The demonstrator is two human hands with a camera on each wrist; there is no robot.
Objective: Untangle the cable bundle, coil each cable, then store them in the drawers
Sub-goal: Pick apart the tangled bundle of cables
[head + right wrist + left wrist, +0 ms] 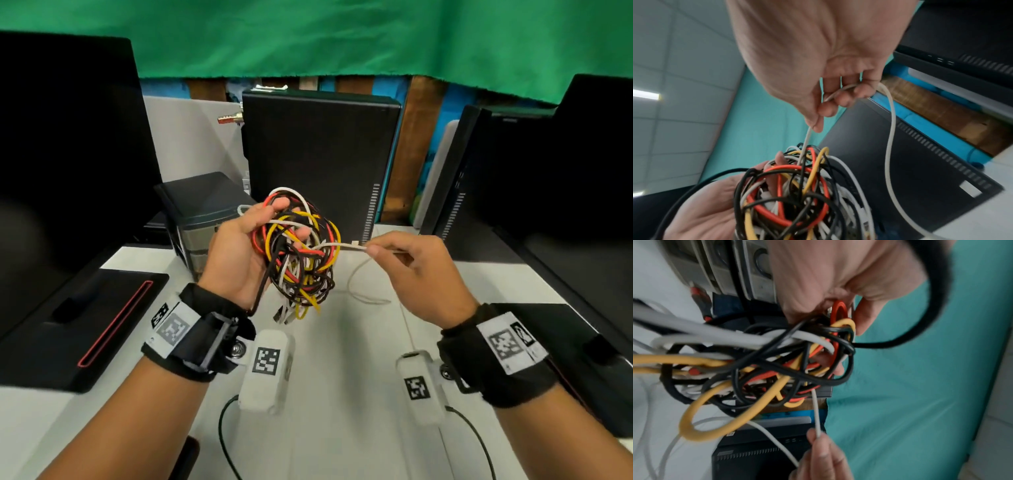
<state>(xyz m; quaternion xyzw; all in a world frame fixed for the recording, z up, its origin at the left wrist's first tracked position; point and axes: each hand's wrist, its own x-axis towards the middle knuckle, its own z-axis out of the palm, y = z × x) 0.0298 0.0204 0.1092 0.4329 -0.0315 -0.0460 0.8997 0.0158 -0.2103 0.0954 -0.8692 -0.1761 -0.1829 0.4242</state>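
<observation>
A tangled cable bundle (301, 253) of black, red, yellow and white cables hangs above the white table. My left hand (239, 250) holds it with fingers curled through the loops; the bundle (760, 363) fills the left wrist view. My right hand (404, 260) pinches a thin white cable (337, 244) that runs out of the bundle to the right. That white cable (890, 146) passes through my right fingers (840, 97) and trails down to the table (342, 342). A small drawer unit (202, 219) stands behind my left hand.
A black computer tower (318, 154) stands upright behind the bundle. Dark monitors (65, 144) flank both sides, and another black case (479, 178) stands at the right. A black pad with a red line (85, 325) lies at left. Green cloth hangs above.
</observation>
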